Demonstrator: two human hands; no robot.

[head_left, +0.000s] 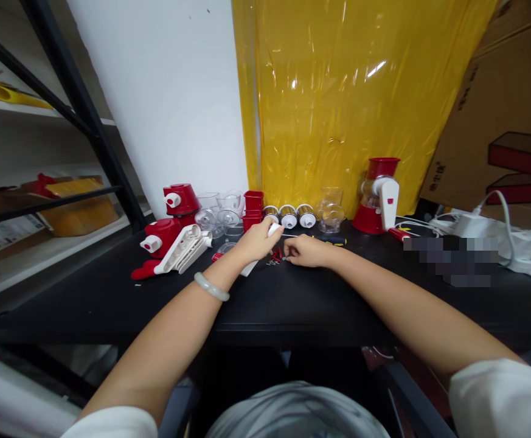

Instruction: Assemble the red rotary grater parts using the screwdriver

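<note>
My left hand [260, 239] is closed round a white plastic crank handle [249, 268], whose ends show above and below the fingers. Beside it, the fingers of my right hand [308, 250] are pinched together just above the table, over small screws [273, 263] and little red plastic parts [277, 252]. What sits between those fingertips is too small to make out. A screwdriver [336, 241] with a yellow and black grip lies behind my right hand.
White crank handles [185, 249] and red grater housings [183, 199] are at the left. Clear plastic cups [229, 210], red hoppers [253, 204] and several metal drums [288, 216] line the back. An assembled drum grater [374, 198] stands right, near white cables [511, 237] on the black table [265, 304].
</note>
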